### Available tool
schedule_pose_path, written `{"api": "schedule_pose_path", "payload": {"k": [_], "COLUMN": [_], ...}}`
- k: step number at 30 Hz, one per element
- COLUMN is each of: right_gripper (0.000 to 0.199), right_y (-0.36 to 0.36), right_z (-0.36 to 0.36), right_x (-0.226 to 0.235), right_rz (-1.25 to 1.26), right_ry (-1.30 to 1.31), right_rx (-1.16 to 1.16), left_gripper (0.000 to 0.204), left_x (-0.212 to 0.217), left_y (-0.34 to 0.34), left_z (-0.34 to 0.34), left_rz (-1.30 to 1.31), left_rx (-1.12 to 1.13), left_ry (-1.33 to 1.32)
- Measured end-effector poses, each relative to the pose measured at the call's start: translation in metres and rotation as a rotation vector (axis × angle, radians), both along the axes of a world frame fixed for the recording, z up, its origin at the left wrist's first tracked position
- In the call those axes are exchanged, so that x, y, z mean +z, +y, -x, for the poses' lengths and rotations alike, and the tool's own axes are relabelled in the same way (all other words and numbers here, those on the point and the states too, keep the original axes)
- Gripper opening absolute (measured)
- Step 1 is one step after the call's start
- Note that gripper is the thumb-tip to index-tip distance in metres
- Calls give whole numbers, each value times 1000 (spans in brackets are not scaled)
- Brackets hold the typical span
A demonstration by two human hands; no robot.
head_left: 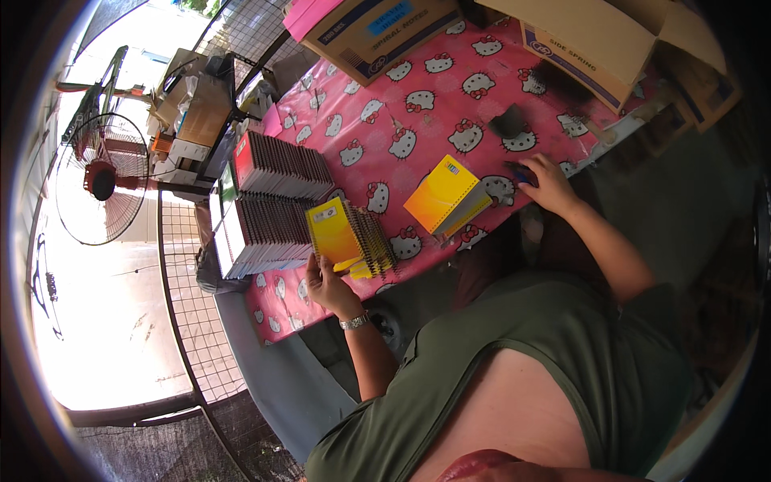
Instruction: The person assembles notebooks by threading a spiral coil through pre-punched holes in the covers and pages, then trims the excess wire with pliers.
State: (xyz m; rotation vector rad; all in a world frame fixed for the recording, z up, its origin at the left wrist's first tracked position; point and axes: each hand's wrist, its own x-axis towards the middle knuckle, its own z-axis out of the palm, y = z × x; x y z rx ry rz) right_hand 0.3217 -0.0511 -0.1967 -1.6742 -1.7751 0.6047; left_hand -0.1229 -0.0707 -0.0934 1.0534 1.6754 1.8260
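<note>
My left hand (325, 287), with a metal watch at the wrist, is at the near corner of a yellow spiral notebook (328, 229). Its fingers close on the cover's edge. This notebook fronts a row of yellow spiral notebooks (369, 241) standing on the table. To the right, another yellow spiral notebook (448, 193) lies apart, its row of binding holes along the near edge. My right hand (550, 185) rests by the table's near edge, closed around a small dark tool with a blue part (524, 173). The fingers hide most of that tool.
Red and white stacks of spiral notebooks (281, 173) (265, 233) stand at the left on the pink patterned tablecloth (434, 104). Cardboard boxes (377, 40) (586, 48) line the far side. A dark grey piece (506, 122) lies near the right. A fan (100, 178) stands beyond the left side.
</note>
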Motion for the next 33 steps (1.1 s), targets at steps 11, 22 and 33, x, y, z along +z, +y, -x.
{"api": "schedule_pose_path", "payload": {"k": [11,22,33], "right_gripper": [31,16,27], "right_y": [105,111,48], "right_z": [-106,-99,36], "right_x": [-29,2,87], "right_rz": [-179,-255,-322], "right_ry": [-577,-353,331], "right_rx": [-378,-328,319], "left_gripper": [22,27,18], "left_x": [14,1,24], "left_y": [36,50,76], "left_z": [-66,-168,-159], "left_rz": [-133,113,-16], "left_rx": [-52,-876,-685], "left_ry": [1183,1314,1305]}}
